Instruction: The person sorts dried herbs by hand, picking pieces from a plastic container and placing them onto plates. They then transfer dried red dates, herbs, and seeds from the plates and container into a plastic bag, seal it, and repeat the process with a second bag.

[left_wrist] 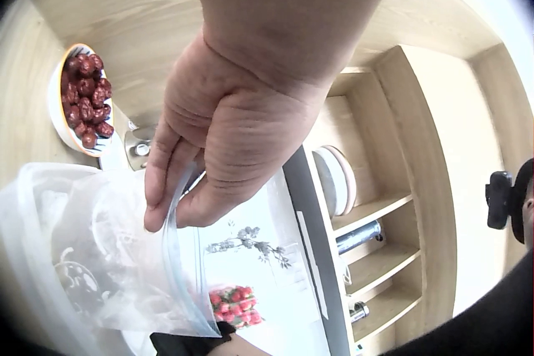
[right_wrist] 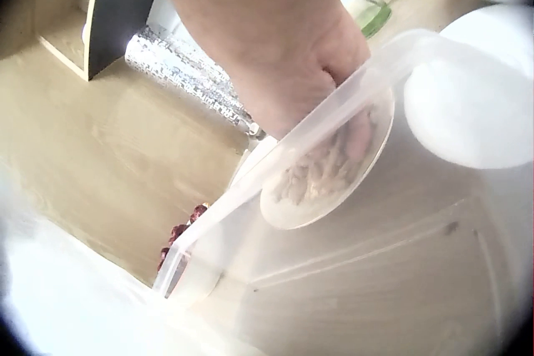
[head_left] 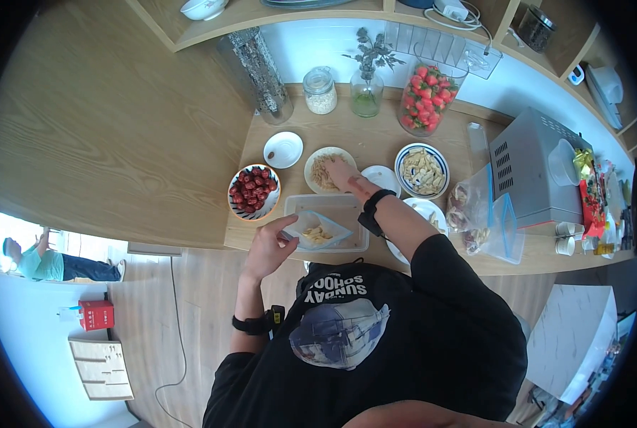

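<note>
Left hand (head_left: 265,250): I'm pinching the zip bag (head_left: 305,223) by its rim, over the plastic tub (head_left: 350,214) along the bench's (head_left: 317,134) front edge; a slackening pinch is risking spilled slices. Right hand (head_left: 342,175): I'm reaching into the pale-strip bowl (head_left: 307,172), finger curl untellable; snagging its rim is risking a tip. Counting: date bowl (head_left: 250,216) 1, bag 1, tub 1, strip bowl 1.

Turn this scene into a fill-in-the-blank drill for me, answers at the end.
The left hand pinches the edge of a clear plastic ____. The dish that the right hand reaches into lies to the ____ of the dark red dates, as the wearer sees it. The tall glass jar is filled with ____. The straps on both wrists are coloured ____.

bag; right; strawberries; black
</note>
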The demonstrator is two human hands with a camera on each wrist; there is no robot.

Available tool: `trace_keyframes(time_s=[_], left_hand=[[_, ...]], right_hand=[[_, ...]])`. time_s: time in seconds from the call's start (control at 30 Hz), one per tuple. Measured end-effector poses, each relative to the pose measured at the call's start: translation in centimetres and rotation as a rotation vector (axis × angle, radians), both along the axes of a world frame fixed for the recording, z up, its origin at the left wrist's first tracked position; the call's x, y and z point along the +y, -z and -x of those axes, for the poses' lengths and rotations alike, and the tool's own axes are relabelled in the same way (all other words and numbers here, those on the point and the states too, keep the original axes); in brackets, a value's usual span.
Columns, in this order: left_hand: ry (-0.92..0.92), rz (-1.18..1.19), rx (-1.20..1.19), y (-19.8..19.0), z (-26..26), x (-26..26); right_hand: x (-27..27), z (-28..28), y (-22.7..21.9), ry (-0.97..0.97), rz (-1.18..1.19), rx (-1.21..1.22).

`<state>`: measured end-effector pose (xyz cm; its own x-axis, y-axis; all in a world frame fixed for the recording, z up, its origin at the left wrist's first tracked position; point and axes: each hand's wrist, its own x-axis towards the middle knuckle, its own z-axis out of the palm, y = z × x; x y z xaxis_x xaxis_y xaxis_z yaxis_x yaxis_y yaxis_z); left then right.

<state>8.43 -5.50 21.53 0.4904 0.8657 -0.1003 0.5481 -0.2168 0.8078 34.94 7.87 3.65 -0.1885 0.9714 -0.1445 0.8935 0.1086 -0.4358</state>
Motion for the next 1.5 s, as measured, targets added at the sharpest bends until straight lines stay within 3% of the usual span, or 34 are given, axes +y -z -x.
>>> trace_keyframes(time_s=[0.07, 0.2, 0.27, 0.4, 0.47, 0.5, 0.57, 0.6, 0.67, 0.8, 0.87, 0.9, 0.93, 1.0, 1.07, 1.13, 1.27, 1.33, 1.47, 1.5], left_hand=[[0.024, -0.051, -0.062, 0.7, 0.3, 0.1], [0.029, -0.061, -0.063, 0.5, -0.2, 0.2], [0.023, -0.002, 0.046, -0.2, -0.2, 0.2], [0.016, -0.057, 0.023, 0.1, -0.5, 0.2], [0.006, -0.022, 0.018, 0.2, -0.6, 0.1], [-0.011, -0.008, 0.010, 0.3, -0.6, 0.2], [-0.016, 0.008, 0.010, 0.5, -0.5, 0.3], [-0.022, 0.014, 0.008, 0.6, -0.5, 0.3], [-0.034, 0.031, 0.011, 0.6, -0.6, 0.3], [-0.050, 0.046, -0.030, 1.1, -0.8, 0.6], [-0.041, 0.038, -0.017, 1.2, -0.9, 0.7], [-0.035, 0.024, -0.006, 1.3, -0.9, 0.8], [-0.029, 0.028, -0.004, 1.4, -0.9, 0.9], [-0.008, 0.005, -0.016, 1.7, -0.9, 1.1], [-0.014, 0.018, -0.007, 1.2, -1.1, 0.8], [-0.026, 0.032, 0.001, 0.6, -1.3, 0.6], [-0.010, 0.041, 0.010, 0.5, -1.1, 0.4], [0.003, 0.035, 0.008, 0.4, -1.1, 0.3], [0.005, 0.039, -0.004, 0.3, -0.9, 0.0], [0.003, 0.041, -0.012, 0.3, -0.8, 0.1]], right_hand=[[-0.1, -0.2, 0.0, -0.051, -0.129, 0.047], [-0.2, -1.0, -0.9, -0.086, 0.006, 0.108], [0.1, -1.1, -0.2, -0.133, -0.119, 0.170], [1.9, -0.9, 1.6, 0.010, -0.194, 0.314], [0.8, -1.0, -2.3, 0.152, 0.072, 0.529], [0.6, -1.0, -3.1, 0.158, 0.083, 0.532], [0.2, -1.1, -4.4, 0.113, 0.245, 0.807], [-0.7, -0.8, -6.0, 0.116, 0.256, 0.808], [-3.5, 0.1, -10.7, 0.008, 0.278, 1.059], [-8.3, 1.5, -17.2, -0.165, 0.282, 1.073], [-9.9, 2.0, -18.4, -0.344, 0.292, 0.862], [-10.5, 2.4, -18.5, -0.339, 0.324, 0.804], [-11.0, 2.8, -17.9, -0.333, 0.325, 0.806], [-11.8, 3.6, -16.6, -0.475, -0.130, 0.464], [-12.1, 3.9, -15.2, -0.472, -0.052, 0.441], [-12.0, 4.2, -12.6, -0.550, -0.271, 0.384], [-12.9, 3.1, -15.1, -0.543, -0.226, 0.441], [-13.0, 2.0, -16.9, -0.409, -0.086, 0.523], [-12.1, -2.2, -16.0, -0.305, -0.186, 0.667], [-11.8, -3.4, -14.4, -0.186, -0.178, 0.674]])
